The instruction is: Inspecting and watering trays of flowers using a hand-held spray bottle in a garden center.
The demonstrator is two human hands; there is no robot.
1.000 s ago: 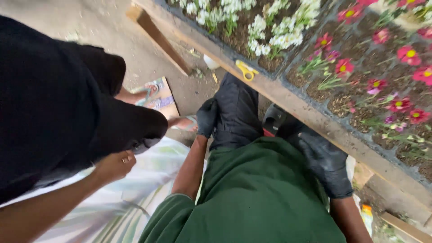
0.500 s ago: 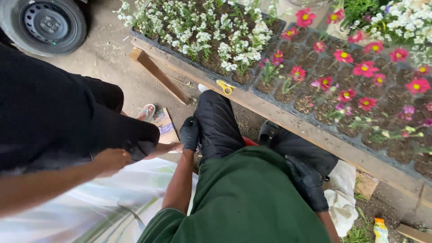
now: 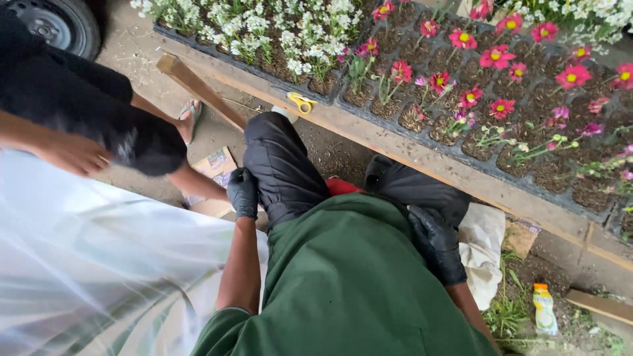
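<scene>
From the head camera, at centre frame, the left hand (image 3: 243, 192) in a black glove is resting curled against the dark trouser leg (image 3: 280, 168), grasping nothing. The right hand (image 3: 436, 245) is lying lower right against the other thigh, also empty. Yellow scissors (image 3: 301, 102) are lying on the wooden bench edge (image 3: 395, 142) above, beside the flower trays (image 3: 527, 165); reaching them seems to need a forward lean.

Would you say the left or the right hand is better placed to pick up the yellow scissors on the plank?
Probably the left. The scissors lie on the plank just beyond the left knee, and the left hand rests beside that thigh, on their side. The right hand sits lower, on the right thigh, farther away.
</scene>
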